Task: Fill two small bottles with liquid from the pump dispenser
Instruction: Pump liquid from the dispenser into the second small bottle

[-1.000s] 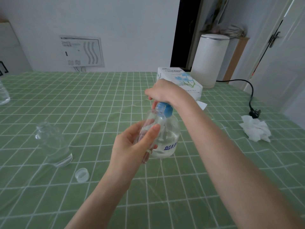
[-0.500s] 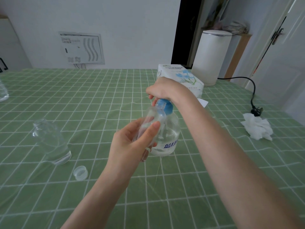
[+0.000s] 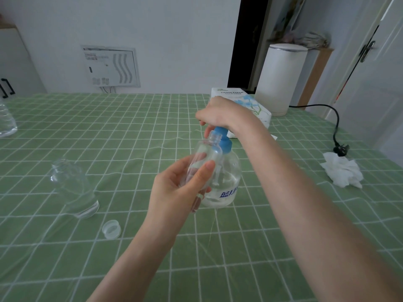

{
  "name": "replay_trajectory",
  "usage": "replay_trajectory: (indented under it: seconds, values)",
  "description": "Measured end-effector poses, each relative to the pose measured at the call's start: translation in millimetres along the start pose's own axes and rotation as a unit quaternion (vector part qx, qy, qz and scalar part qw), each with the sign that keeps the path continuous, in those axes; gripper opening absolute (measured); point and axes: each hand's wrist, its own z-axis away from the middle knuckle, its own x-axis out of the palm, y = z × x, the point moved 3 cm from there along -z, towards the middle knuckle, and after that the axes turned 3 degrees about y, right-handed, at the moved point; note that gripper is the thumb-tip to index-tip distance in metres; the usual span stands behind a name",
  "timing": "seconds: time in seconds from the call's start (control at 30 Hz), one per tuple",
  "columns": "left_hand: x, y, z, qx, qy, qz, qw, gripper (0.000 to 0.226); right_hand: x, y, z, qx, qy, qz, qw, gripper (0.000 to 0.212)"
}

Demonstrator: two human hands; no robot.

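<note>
A clear pump dispenser (image 3: 226, 184) with a blue collar stands mid-table, partly filled with clear liquid. My right hand (image 3: 220, 116) lies closed over its pump head, hiding the nozzle. A small clear bottle (image 3: 204, 159) is tilted against the dispenser, its open neck just under my right hand; my left hand (image 3: 176, 192) grips it. The second small clear bottle (image 3: 73, 188) stands uncapped at the left with some liquid at its bottom. A clear cap (image 3: 111, 229) lies on the cloth beside it.
The green checked tablecloth (image 3: 130, 138) covers the table. A tissue box (image 3: 244, 101) and a white kettle (image 3: 281, 79) with a black cord stand behind the dispenser. A crumpled tissue (image 3: 342, 173) lies at right. Another clear bottle (image 3: 6, 120) sits at the far left edge.
The hands and both bottles keep almost the same pose. The held bottle's neck now shows a little more clearly below my right hand; the view shifted slightly.
</note>
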Motion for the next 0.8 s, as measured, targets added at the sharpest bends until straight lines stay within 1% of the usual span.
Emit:
replay_trajectory:
  seconds: [0.27, 0.4, 0.57, 0.7, 0.8]
  values:
    - [0, -3, 1, -0.012, -0.006, -0.005, 1.0, 0.046, 10, 6, 1, 0.006, -0.018, 0.031, 0.999, 0.032]
    - [1, -4, 1, -0.011, -0.005, -0.008, 1.0, 0.05, 10, 7, 0, 0.005, -0.008, 0.032, 0.999, 0.03]
    - [1, -2, 0, -0.008, 0.003, 0.003, 1.0, 0.048, -2, 3, -2, -0.007, 0.021, 0.025, 0.999, 0.03]
    - [1, -1, 0, -0.005, -0.001, 0.004, 1.0, 0.047, 1, 1, -1, 0.007, -0.008, 0.023, 1.0, 0.031]
    - [1, -1, -1, -0.008, -0.005, 0.002, 1.0, 0.047, 3, 1, 0, 0.012, -0.015, 0.021, 1.0, 0.034]
